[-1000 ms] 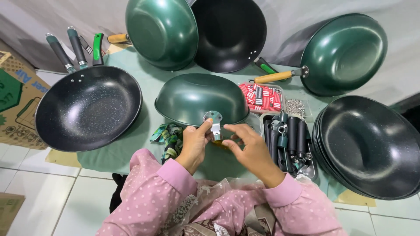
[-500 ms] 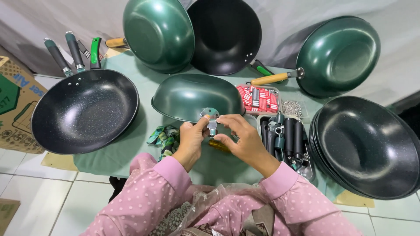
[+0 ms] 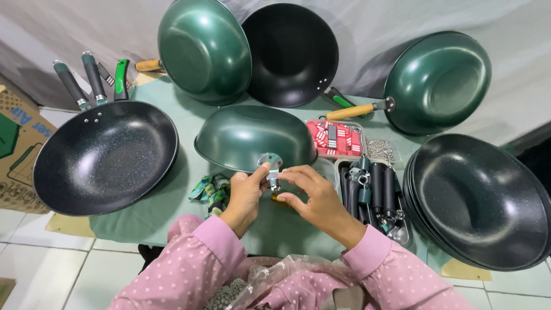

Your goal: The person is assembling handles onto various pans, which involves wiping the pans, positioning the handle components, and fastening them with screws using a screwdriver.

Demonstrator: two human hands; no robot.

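Both hands pinched a small metal handle bracket (image 3: 271,167) at six o'clock on an upturned green wok (image 3: 252,136): left hand (image 3: 244,195) steadying, right hand (image 3: 313,198) fingertips closed; keeping it flush looked wise

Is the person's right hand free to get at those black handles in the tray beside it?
Probably not straight away: the right hand and left hand both pinch the metal bracket on the upturned green pan. The black handles lie uncovered beside it.
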